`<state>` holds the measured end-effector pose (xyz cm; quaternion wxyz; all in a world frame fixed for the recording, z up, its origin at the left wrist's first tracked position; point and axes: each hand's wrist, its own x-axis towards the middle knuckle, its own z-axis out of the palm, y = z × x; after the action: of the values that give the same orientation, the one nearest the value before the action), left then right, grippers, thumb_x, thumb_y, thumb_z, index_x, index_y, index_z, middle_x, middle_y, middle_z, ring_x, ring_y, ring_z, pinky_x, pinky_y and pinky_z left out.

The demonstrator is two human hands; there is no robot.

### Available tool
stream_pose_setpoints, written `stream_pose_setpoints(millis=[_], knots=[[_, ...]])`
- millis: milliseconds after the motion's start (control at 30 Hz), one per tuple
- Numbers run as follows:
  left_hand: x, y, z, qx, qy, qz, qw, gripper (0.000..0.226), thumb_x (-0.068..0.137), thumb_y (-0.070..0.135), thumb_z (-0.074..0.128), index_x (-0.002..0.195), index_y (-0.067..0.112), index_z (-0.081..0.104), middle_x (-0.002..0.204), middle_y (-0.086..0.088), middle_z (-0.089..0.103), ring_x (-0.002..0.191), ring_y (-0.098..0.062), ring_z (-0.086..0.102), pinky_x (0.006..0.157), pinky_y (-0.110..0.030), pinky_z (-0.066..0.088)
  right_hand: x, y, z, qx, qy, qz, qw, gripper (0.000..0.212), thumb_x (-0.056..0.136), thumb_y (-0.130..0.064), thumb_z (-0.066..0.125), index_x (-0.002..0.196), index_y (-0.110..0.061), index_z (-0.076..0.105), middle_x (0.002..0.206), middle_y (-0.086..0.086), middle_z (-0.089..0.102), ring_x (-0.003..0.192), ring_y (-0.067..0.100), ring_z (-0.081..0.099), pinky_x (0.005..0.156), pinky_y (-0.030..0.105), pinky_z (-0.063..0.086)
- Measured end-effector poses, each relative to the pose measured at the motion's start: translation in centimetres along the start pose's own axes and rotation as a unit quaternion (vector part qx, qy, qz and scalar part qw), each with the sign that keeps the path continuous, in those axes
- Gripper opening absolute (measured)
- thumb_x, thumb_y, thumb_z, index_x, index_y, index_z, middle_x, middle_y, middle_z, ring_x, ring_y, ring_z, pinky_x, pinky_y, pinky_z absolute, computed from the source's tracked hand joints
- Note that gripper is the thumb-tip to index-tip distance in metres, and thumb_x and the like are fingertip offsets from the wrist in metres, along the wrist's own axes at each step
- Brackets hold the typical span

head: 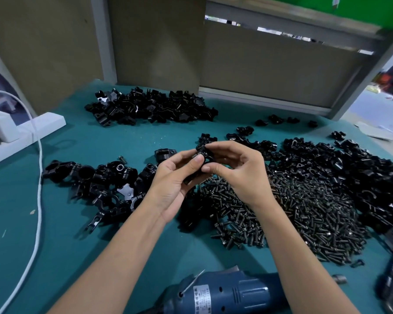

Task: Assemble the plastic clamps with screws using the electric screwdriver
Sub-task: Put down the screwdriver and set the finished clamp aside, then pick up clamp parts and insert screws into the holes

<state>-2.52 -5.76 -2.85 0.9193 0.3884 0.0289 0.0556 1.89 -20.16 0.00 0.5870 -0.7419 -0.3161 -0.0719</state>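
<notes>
Plastic clamp (205,152), small and black, is held raised above the middle of the tabletop (95,250), pinched between both hands. The green tabletop ends at the back against beige panels (157,46) and runs out at the right beside a grey frame post (372,71). On the left a white power strip (35,129) lies along its edge, and a white cable (39,177) trails from there toward the near side. The widest bare stretch of green is at the near left, between the cable and the left forearm; a narrower strip lies between the far pile of clamp parts (150,107) and the hands. Elsewhere room is tight: a cluster of clamps (93,184) lies left of the hands, a heap of screws (293,214) spreads under and right of the right hand, and a larger heap of clamp parts (354,168) lies beyond it. The blue electric screwdriver (227,293) lies at the near edge between the forearms, one end hidden under the right forearm. Both forearms reach forward from the bottom and converge. The left hand (175,180) is turned palm inward, thumb and fingers curled onto the plastic clamp from the left. The right hand (238,171) comes in from the right, knuckles up, fingertips and thumb pinching the same piece. Whether a screw sits in it cannot be told.
</notes>
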Motion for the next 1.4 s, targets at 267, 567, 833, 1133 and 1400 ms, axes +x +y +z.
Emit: stream_pose_setpoints(millis=[267,567,833,1133,1400], knots=[[0.2,0.0,-0.1,-0.009,-0.001,-0.004,1.0,0.029,0.073,0.015,0.07,0.099,0.004,0.067,0.088,-0.01,0.072,0.083,-0.017,0.07,0.079,-0.033,0.061,0.0,-0.2,0.7,-0.001,0.0,0.01,1.0,0.035,0.072,-0.024,0.08,0.105,-0.019,0.071,0.1,-0.002,0.074,0.095,0.012,0.071,0.088,0.03,0.056],[0.4,-0.2,-0.6,-0.072,0.002,-0.009,0.997,0.027,0.078,0.013,0.067,0.101,0.003,0.057,0.115,-0.022,0.068,0.104,-0.031,0.069,0.08,-0.035,0.06,1.2,3.2,-9.3,-0.366,0.082,0.221,0.9,0.029,0.094,-0.002,0.056,0.104,-0.022,0.074,0.113,0.005,0.07,0.062,0.004,0.057,0.051,0.014,0.045],[0.4,-0.3,-0.6,-0.057,-0.004,-0.007,0.998,0.017,0.08,0.014,0.066,0.092,0.005,0.058,0.113,-0.022,0.07,0.105,-0.034,0.067,0.081,-0.035,0.059,0.2,7.5,-12.7,-0.502,-0.089,0.253,0.822,0.026,0.093,-0.008,0.062,0.114,-0.019,0.07,0.121,0.008,0.067,0.063,0.008,0.052,0.062,0.021,0.046],[0.4,-0.3,-0.7,-0.041,-0.008,-0.009,0.999,0.015,0.081,0.014,0.065,0.092,0.006,0.058,0.111,-0.021,0.071,0.108,-0.035,0.066,0.079,-0.033,0.059,1.5,7.1,-12.3,-0.527,-0.15,0.206,0.811,0.018,0.087,-0.005,0.069,0.098,-0.019,0.072,0.096,0.002,0.072,0.079,0.014,0.062,0.08,0.034,0.056],[0.3,-0.2,-0.7,-0.04,-0.006,-0.013,0.999,0.018,0.08,0.015,0.065,0.094,0.004,0.058,0.11,-0.021,0.072,0.107,-0.034,0.067,0.079,-0.033,0.059,1.6,6.9,-12.2,-0.516,-0.145,0.221,0.815,0.009,0.087,-0.006,0.068,0.092,-0.014,0.068,0.083,0.001,0.067,0.076,0.013,0.063,0.078,0.032,0.056]])
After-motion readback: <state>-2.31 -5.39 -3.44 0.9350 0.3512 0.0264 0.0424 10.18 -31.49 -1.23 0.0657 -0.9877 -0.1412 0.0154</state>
